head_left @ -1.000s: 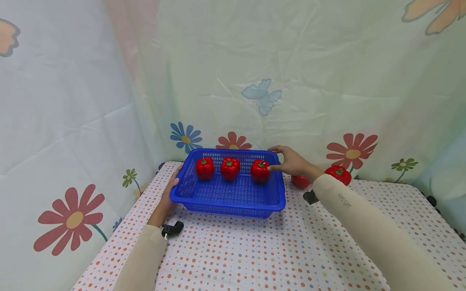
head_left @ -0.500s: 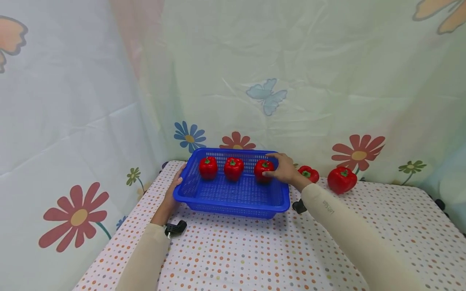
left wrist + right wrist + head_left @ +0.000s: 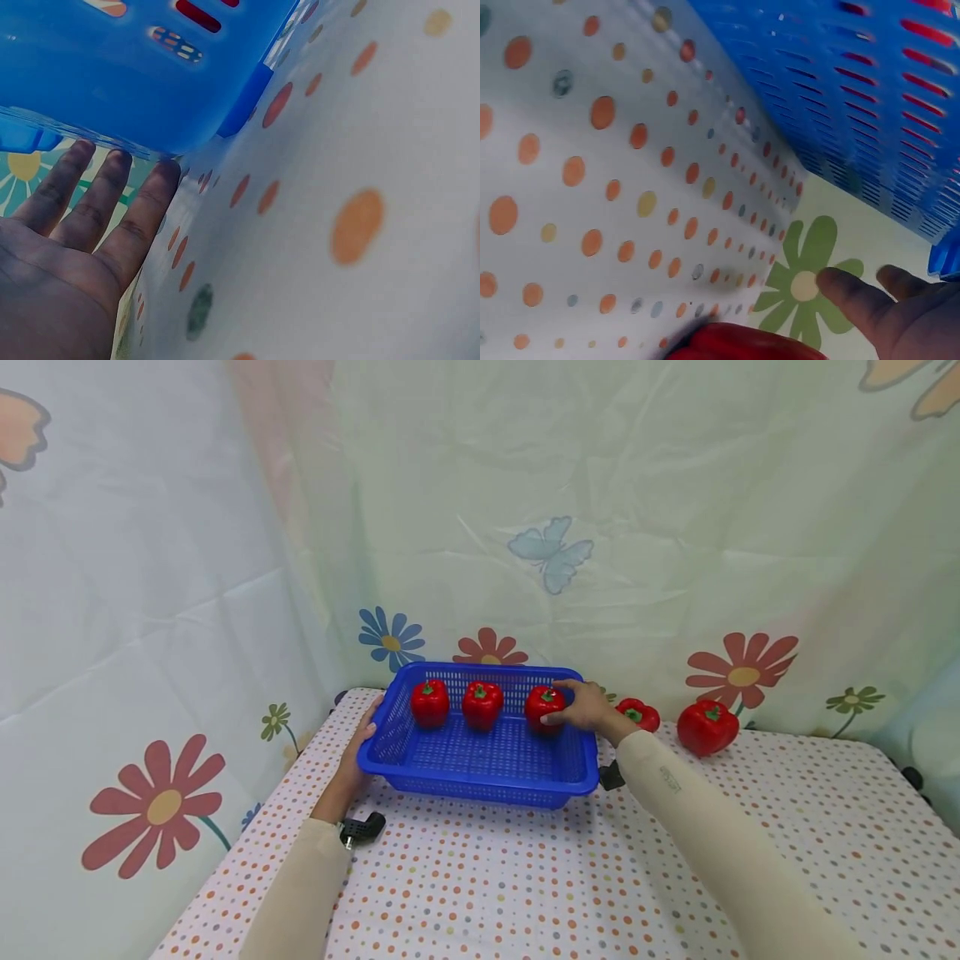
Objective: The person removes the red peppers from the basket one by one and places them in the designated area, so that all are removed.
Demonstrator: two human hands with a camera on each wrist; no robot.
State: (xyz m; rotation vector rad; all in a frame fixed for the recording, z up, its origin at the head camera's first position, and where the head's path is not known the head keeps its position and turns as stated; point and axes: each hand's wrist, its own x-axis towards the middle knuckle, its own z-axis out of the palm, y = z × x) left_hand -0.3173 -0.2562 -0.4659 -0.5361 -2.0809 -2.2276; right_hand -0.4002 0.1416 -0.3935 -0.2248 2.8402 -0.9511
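A blue plastic basket (image 3: pixel 480 785) stands on the table with three red bell peppers in a row inside: left (image 3: pixel 430 704), middle (image 3: pixel 482 706) and right (image 3: pixel 545 710). My left hand (image 3: pixel 352 764) lies along the basket's left side. In the left wrist view its straight fingers (image 3: pixel 135 225) touch the wall from outside, low down. My right hand (image 3: pixel 588 706) reaches over the right rim, thumb at the front of the right bell pepper and forefinger behind it, gripping it. Other right-hand fingers (image 3: pixel 859 296) show outside the basket in the right wrist view.
Two more red bell peppers lie right of the basket: one (image 3: pixel 637 716) just behind my right wrist, one (image 3: pixel 707 727) farther right. A dotted cloth (image 3: pixel 480 877) covers the table. A flowered curtain (image 3: pixel 420 510) hangs close behind the basket.
My right hand has come lower and closed in on the right bell pepper, its thumb now in front of it. The view has shifted slightly; basket and left hand stay put.
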